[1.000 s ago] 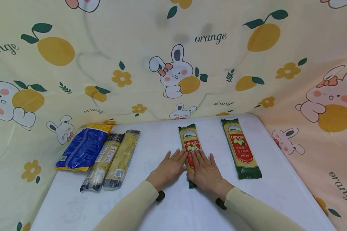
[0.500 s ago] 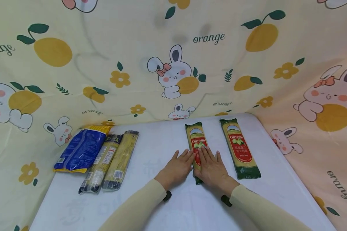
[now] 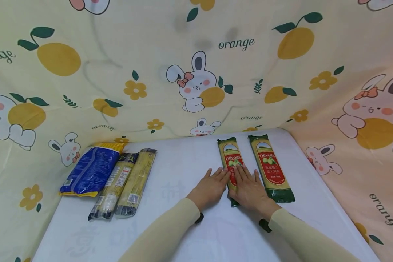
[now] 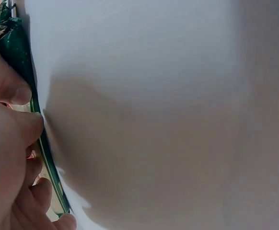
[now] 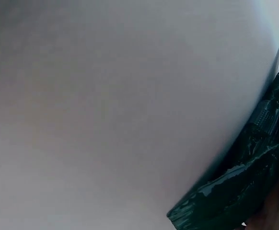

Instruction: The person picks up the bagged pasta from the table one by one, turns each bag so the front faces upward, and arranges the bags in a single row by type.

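A green and gold pack of spaghetti [image 3: 228, 148] with a red label lies flat on the white table, partly covered by both hands. My left hand [image 3: 210, 187] rests with extended fingers along its left side. On its lower right part lies my right hand [image 3: 250, 189], fingers straight. In the left wrist view, thumb and fingers touch the pack's edge [image 4: 15, 50]. The pack's dark green end [image 5: 240, 184] fills the lower right of the right wrist view. Just to the right lies a second, matching spaghetti pack [image 3: 271, 165], its near end close beside my right hand.
At the left of the table [image 3: 173, 160] a blue and yellow bag [image 3: 91, 169] lies beside two clear packs of long noodles, one with white labels [image 3: 121, 176] and one plainer [image 3: 141, 171]. A printed cloth [image 3: 144, 43] rises behind the table and at both sides.
Both hands have slid the spaghetti pack to the right across the table, bringing it near the second pack. The other packs have stayed in place; the head view has shifted slightly.
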Demonstrator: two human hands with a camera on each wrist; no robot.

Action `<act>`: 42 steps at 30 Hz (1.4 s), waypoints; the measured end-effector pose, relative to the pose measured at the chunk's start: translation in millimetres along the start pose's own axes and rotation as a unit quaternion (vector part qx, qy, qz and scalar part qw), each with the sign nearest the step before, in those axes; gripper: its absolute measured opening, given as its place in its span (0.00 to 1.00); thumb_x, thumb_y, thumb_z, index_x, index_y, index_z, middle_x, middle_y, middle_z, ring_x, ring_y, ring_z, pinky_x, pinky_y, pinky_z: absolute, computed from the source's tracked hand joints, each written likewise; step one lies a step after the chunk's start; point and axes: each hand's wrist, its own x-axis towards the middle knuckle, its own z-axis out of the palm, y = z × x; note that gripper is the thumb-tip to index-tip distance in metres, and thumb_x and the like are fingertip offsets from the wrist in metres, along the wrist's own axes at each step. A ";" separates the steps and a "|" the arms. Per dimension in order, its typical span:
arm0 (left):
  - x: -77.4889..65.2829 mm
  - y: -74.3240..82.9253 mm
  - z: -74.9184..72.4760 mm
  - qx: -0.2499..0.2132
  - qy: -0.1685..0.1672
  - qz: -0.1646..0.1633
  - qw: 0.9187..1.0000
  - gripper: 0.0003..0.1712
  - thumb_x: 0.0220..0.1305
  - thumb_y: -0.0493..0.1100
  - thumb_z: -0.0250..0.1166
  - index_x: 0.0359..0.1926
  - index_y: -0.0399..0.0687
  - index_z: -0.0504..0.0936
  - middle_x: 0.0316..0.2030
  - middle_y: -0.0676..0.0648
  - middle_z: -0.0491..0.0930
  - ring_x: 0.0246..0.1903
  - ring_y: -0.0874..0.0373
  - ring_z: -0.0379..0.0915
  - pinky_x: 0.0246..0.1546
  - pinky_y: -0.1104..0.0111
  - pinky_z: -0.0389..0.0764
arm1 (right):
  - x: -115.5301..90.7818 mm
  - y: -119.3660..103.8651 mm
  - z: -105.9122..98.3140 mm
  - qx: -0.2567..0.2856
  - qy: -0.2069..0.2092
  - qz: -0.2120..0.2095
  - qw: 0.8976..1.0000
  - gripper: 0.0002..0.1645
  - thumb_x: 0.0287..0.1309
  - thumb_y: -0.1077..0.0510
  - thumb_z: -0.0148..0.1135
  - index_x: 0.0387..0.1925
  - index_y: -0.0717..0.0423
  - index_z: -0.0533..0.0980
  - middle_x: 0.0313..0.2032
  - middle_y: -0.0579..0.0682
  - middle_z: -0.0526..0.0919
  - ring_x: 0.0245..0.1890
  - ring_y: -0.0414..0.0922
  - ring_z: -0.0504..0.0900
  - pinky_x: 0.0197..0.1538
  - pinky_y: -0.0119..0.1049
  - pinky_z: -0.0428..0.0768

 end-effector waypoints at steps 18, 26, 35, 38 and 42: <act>-76.7 -93.5 -0.2 -0.064 0.043 -0.051 0.996 0.36 0.84 0.51 0.51 0.83 0.44 0.56 0.83 0.42 0.55 0.83 0.46 0.47 0.81 0.43 0.51 | -5.9 14.3 0.8 -0.002 0.017 0.003 1.000 0.57 0.70 0.32 0.58 0.82 0.66 0.53 0.82 0.64 0.53 0.83 0.64 0.50 0.79 0.72 0.43; -158.9 -191.0 1.5 -0.033 0.070 -0.120 0.990 0.32 0.82 0.46 0.55 0.80 0.40 0.64 0.78 0.36 0.63 0.79 0.37 0.57 0.75 0.34 0.57 | -8.1 17.1 2.8 0.008 0.017 0.003 1.000 0.57 0.69 0.34 0.60 0.81 0.68 0.53 0.82 0.66 0.53 0.82 0.66 0.50 0.79 0.72 0.44; -203.7 -235.9 17.6 -0.010 0.012 -0.132 0.991 0.35 0.85 0.53 0.47 0.83 0.43 0.57 0.82 0.39 0.57 0.81 0.37 0.50 0.77 0.33 0.47 | -6.7 12.7 2.7 0.019 0.018 -0.001 1.000 0.56 0.70 0.34 0.60 0.81 0.68 0.54 0.82 0.66 0.54 0.82 0.66 0.50 0.79 0.71 0.44; -206.5 -238.1 20.0 -0.023 0.012 -0.136 0.990 0.38 0.85 0.57 0.46 0.84 0.42 0.54 0.82 0.37 0.54 0.82 0.36 0.47 0.78 0.33 0.43 | -6.7 10.9 3.7 0.015 0.013 -0.001 1.000 0.57 0.70 0.34 0.60 0.81 0.68 0.53 0.82 0.66 0.53 0.82 0.66 0.50 0.79 0.71 0.45; -202.6 -237.1 22.4 -0.018 0.010 -0.154 0.988 0.42 0.84 0.62 0.45 0.85 0.43 0.50 0.84 0.36 0.48 0.83 0.37 0.41 0.78 0.33 0.37 | -6.2 10.6 6.1 0.014 0.016 -0.002 1.000 0.57 0.69 0.34 0.61 0.80 0.69 0.54 0.81 0.67 0.54 0.82 0.67 0.51 0.79 0.71 0.46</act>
